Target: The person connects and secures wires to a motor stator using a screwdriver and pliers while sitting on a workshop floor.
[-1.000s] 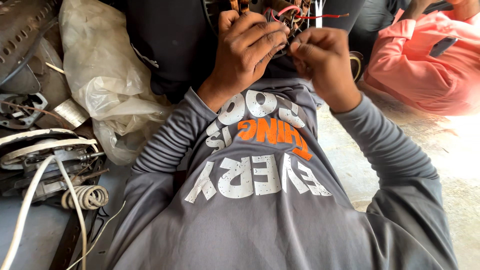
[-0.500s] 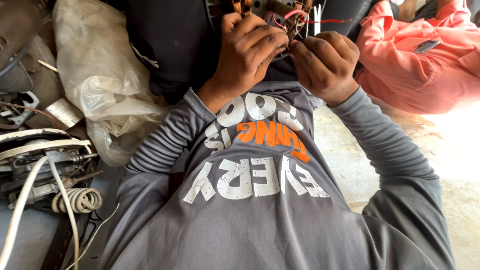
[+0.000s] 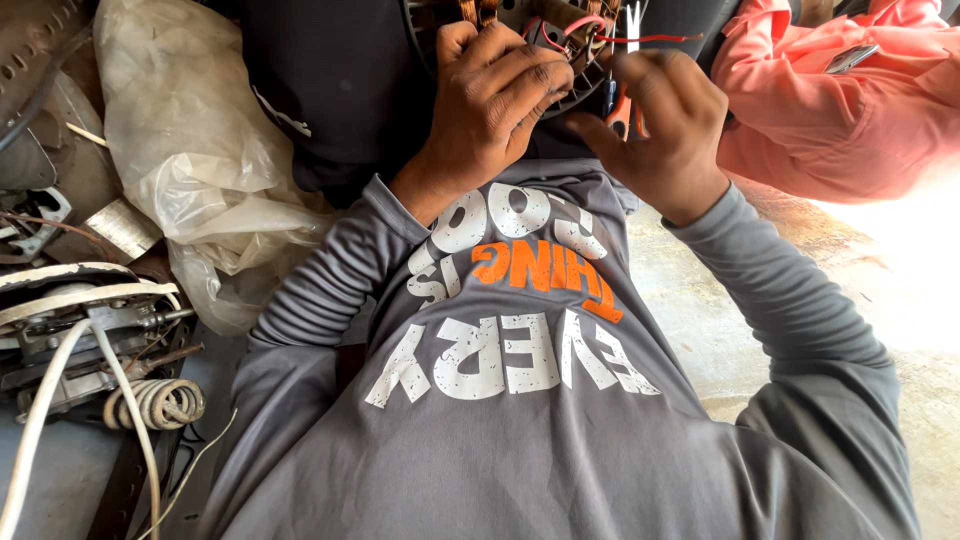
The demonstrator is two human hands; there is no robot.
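Concrete floor [image 3: 700, 300] — plastic bag [image 3: 190, 150] and coiled white cable [image 3: 155, 400] at left.

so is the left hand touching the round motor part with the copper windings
Touching. The head view shows the left hand with fingers curled over the rim of the motor part, pressed against it with no gap. The right hand works the red wires beside it.

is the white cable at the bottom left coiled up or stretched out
Partly coiled: the white cable forms a small bundle of loops beside the dismantled appliance, while two longer strands run loose toward the bottom edge.
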